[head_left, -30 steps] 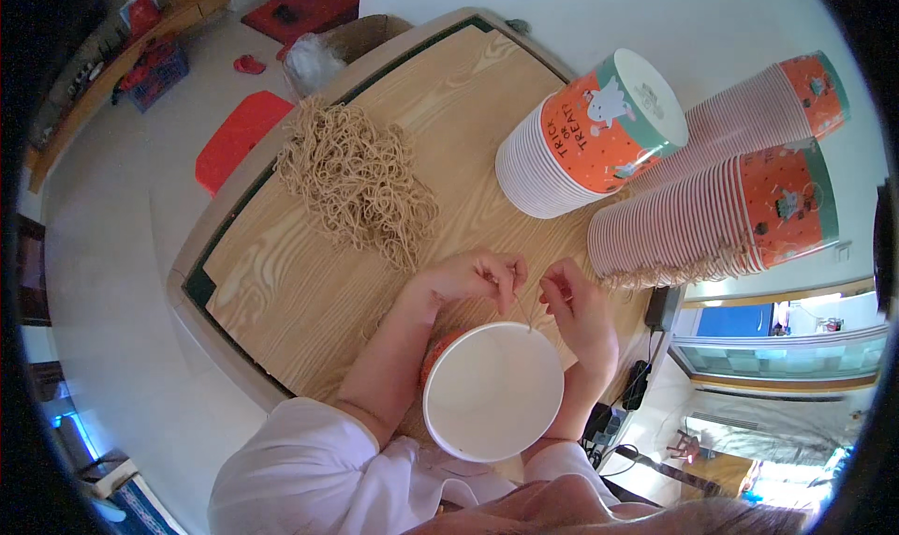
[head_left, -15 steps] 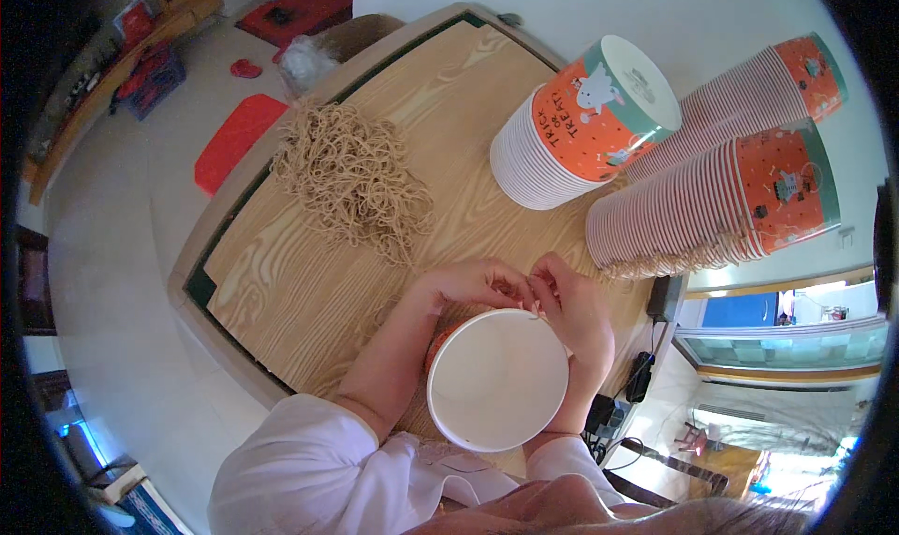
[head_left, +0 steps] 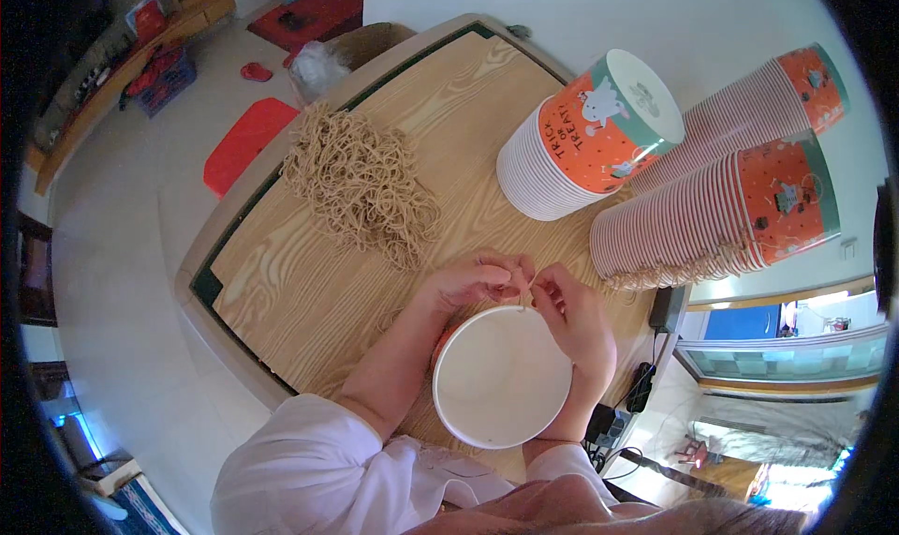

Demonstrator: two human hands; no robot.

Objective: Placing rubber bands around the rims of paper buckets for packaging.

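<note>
A white-lined paper bucket (head_left: 504, 380) with an orange outside stands mouth-up between my forearms, close to my body. At its far rim my left hand (head_left: 482, 280) has its fingers closed on a thin piece of tan string (head_left: 523, 301). From the other side, my right hand (head_left: 576, 321) pinches the same string, with its wrist alongside the bucket. The string passes by the rim; whether it runs through a hole there I cannot tell. A tangled heap of tan strings (head_left: 365, 188) lies on the wood-grain table (head_left: 281, 291), left of my hands.
An upside-down stack of orange and green paper buckets (head_left: 599, 127) stands at the back. Two longer stacks lean at the right, a nearer one (head_left: 787, 202) with strings along its side and a farther one (head_left: 749, 109). Black adapters with cables (head_left: 641, 385) sit at the table's right edge.
My fingers have lifted slightly off the bucket's far rim, and the string between them now shows more clearly. The whole view has shifted a little; the stacks and string heap stay put.
</note>
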